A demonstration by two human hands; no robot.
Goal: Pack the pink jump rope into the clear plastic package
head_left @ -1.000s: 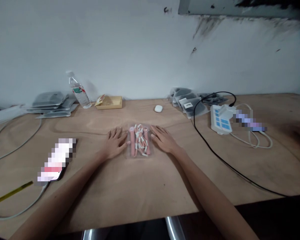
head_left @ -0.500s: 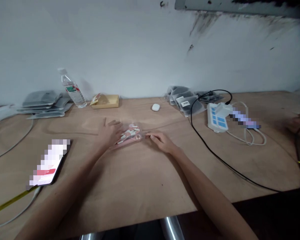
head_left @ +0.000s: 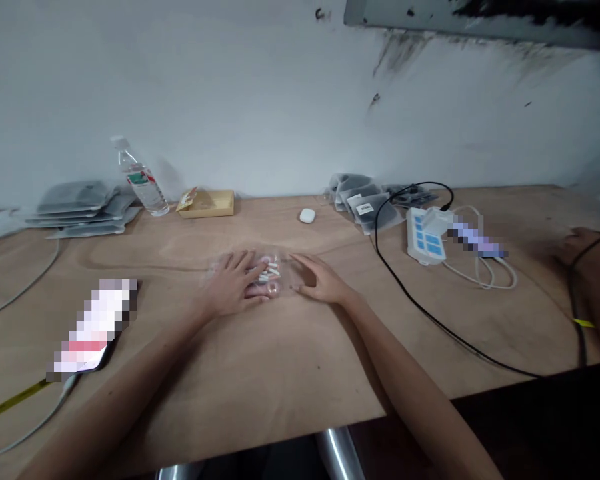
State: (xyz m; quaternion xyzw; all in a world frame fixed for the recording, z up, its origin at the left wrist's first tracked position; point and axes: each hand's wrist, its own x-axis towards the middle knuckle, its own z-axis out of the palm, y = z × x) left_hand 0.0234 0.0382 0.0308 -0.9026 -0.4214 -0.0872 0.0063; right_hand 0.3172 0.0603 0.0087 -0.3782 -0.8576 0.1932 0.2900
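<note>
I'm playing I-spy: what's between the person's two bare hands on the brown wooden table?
The head view shows part of a clear plastic bag of pink and white pieces there; the left hand lies over it, the right hand by its end.

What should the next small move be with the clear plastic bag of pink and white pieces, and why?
Probably the right hand should close its thumb and fingers on the right end of the clear plastic bag. That hand is open beside that end, while the left hand lies spread over the bag and could likely steady it.
</note>
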